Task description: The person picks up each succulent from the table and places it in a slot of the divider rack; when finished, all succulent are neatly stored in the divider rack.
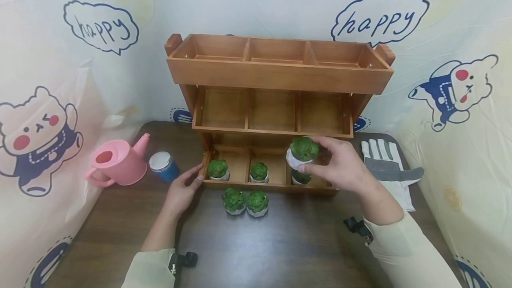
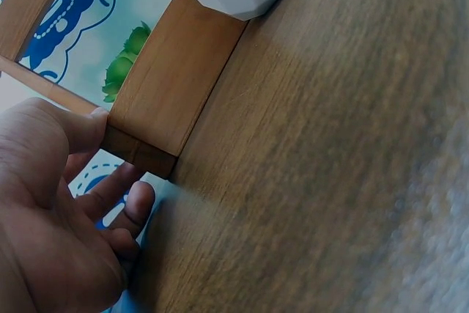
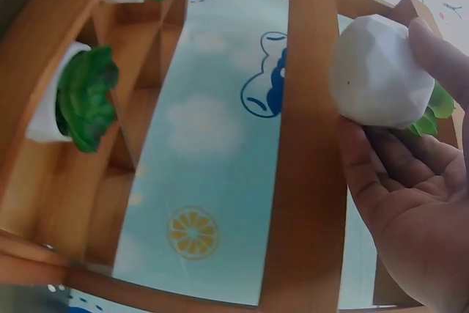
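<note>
My right hand [image 1: 340, 166] pinches a potted succulent [image 1: 304, 149], a green rosette in a white faceted pot, raised in front of the wooden shelf's right side. In the right wrist view the pot's underside [image 3: 377, 71] faces the camera. Below it, partly hidden, another succulent [image 1: 301, 177] sits in the bottom tier's right compartment. My left hand [image 1: 182, 192] holds the bottom tier's left end; the left wrist view shows thumb and fingers around the corner of the wooden shelf [image 2: 172, 82]. Succulents also stand in the left compartment [image 1: 218, 169] and middle compartment [image 1: 259, 171].
Two more succulents [image 1: 234, 200] stand side by side on the table [image 1: 256, 252] before the shelf. A pink watering can [image 1: 118, 161] and a blue can with a pale lid [image 1: 164, 166] are at left. Grey-and-white gloves [image 1: 386, 170] lie at right.
</note>
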### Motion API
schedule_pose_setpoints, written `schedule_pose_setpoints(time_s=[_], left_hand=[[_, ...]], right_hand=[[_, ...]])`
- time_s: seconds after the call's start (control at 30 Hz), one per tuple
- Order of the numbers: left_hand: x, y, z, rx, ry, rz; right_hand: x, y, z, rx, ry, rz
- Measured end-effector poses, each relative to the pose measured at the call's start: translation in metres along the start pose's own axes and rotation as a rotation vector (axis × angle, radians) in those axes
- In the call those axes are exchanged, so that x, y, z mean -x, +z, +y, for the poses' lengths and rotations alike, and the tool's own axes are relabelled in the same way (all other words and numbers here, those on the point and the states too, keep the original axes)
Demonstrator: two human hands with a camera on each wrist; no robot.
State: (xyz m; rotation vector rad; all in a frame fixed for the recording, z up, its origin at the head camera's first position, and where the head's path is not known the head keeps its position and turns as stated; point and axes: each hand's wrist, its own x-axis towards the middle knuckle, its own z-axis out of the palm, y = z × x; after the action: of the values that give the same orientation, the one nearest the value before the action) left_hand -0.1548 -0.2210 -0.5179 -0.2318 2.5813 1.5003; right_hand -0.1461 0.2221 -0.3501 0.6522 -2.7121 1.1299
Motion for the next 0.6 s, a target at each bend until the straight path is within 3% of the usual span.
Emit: schedule_pose_setpoints(time_s=[0.2, 0.6], left_hand=[[0.001, -0.001, 0.001, -0.001, -0.007, -0.006], [0.001, -0.002, 0.002, 0.0, -0.014, -0.007]], right_hand=[[-0.009, -0.012, 0.0, 0.024, -0.052, 0.046], [-0.027, -0.031, 0.0, 0.069, 0.018, 0.118]])
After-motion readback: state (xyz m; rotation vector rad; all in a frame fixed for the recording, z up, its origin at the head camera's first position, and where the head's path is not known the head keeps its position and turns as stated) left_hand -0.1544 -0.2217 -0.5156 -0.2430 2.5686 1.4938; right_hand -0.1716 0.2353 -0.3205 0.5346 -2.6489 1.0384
